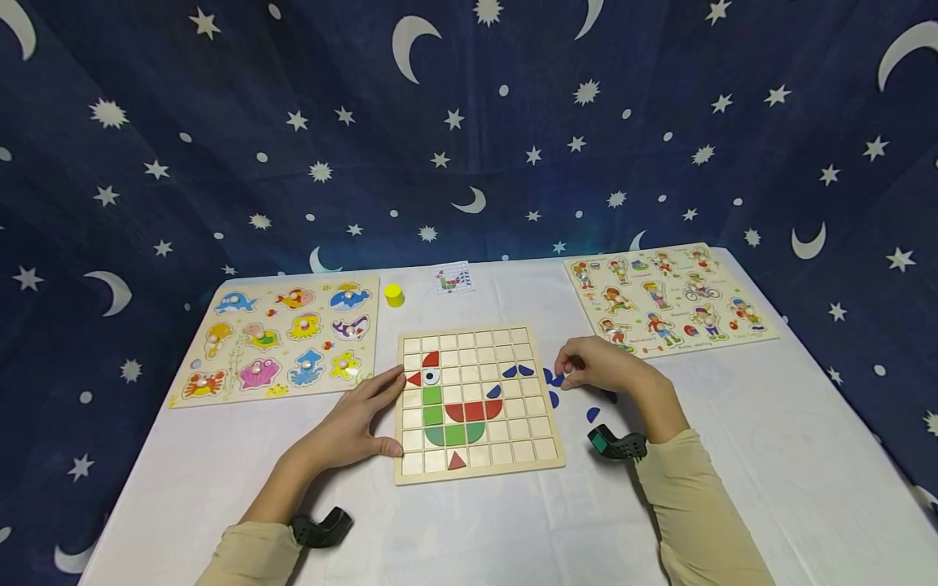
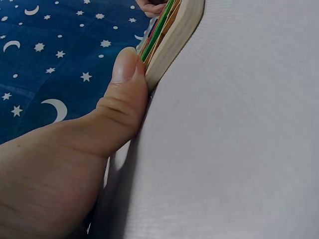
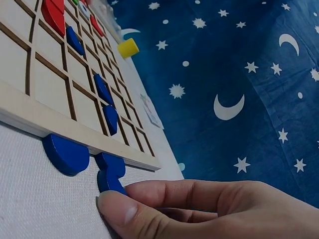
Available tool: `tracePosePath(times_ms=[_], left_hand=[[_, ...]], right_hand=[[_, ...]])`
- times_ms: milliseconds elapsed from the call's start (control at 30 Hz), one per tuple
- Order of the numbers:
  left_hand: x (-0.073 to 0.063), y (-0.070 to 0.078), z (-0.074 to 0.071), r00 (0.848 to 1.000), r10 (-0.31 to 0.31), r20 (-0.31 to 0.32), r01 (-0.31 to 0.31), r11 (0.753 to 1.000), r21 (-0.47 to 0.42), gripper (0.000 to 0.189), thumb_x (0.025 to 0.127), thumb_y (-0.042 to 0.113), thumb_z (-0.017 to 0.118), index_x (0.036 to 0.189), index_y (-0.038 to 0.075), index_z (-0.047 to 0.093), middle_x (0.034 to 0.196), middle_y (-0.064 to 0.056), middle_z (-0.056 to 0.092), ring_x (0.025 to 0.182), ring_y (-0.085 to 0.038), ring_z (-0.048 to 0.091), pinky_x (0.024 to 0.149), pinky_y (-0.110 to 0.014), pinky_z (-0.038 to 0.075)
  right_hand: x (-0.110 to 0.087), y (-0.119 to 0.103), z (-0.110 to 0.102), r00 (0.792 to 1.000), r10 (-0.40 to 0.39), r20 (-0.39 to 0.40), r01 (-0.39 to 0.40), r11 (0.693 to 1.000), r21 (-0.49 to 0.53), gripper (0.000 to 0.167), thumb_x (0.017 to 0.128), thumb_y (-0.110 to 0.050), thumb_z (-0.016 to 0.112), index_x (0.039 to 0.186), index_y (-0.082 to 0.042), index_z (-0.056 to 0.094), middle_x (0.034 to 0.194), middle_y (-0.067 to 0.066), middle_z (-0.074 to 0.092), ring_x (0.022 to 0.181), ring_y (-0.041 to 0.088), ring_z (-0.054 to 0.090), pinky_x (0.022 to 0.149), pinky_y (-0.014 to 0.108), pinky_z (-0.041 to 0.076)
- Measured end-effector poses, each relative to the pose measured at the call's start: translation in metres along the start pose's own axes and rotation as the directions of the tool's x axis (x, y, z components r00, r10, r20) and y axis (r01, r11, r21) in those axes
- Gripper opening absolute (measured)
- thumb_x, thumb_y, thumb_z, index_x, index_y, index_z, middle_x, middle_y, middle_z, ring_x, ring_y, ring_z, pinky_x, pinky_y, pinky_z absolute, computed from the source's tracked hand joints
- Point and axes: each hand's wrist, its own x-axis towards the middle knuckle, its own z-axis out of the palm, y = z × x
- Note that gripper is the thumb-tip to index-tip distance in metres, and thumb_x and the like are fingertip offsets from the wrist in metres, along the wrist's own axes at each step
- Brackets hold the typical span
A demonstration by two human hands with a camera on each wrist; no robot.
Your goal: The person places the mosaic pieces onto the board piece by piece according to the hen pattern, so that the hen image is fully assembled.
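Observation:
A square wooden grid board (image 1: 522, 430) lies mid-table with red, green and blue tiles forming a bird-like figure. My left hand (image 1: 359, 423) rests against its left edge, thumb and fingers spread; in the left wrist view the thumb (image 2: 122, 97) touches the board's side. Just off the right edge, my right hand (image 1: 601, 364) pinches a blue half-round tile (image 3: 110, 181) between thumb and forefinger, low over the cloth. Beside that tile, more blue half-round tiles (image 3: 69, 154) lie close to the rim. Three blue tiles (image 3: 110, 119) sit in the board's cells.
A sea-animal peg puzzle (image 1: 274, 342) lies at the left, and a puzzle with figures of people (image 1: 659, 297) at the right. Behind the board are a yellow cylinder (image 1: 394, 295) and a small picture card (image 1: 453, 278). One loose blue tile (image 1: 593, 415) lies near the right wrist.

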Motion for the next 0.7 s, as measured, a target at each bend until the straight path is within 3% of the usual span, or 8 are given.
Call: tracePosePath(times_ms=[367, 700], left_hand=[[-0.0007, -0.0002, 0.0014, 0.999, 0.029, -0.028, -0.029, 1.000, 0.000, 0.110, 0.061, 0.065, 0.072, 0.148, 0.011, 0.033, 0.158, -0.002, 0.024, 0.143, -0.031, 0.025, 0.108, -0.058, 0.028], [-0.0014, 0.0007, -0.0009, 1.000, 0.017, -0.007, -0.017, 1.000, 0.006, 0.110, 0.062, 0.066, 0.070, 0.149, 0.011, 0.031, 0.159, -0.002, 0.021, 0.144, -0.031, 0.023, 0.110, -0.057, 0.027]], right_hand=[[-0.0007, -0.0048, -0.0015, 1.000, 0.027, 0.008, -0.026, 1.000, -0.015, 0.012, 0.079, -0.014, 0.076, 0.082, -0.014, 0.064, 0.073, -0.003, 0.055, 0.068, 0.012, 0.047, 0.062, 0.026, 0.041], [-0.0017, -0.0073, -0.0032, 1.000, 0.015, 0.005, -0.015, 1.000, -0.017, 0.008, 0.082, -0.015, 0.073, 0.081, -0.015, 0.065, 0.071, -0.005, 0.059, 0.065, 0.011, 0.049, 0.062, 0.026, 0.042]])
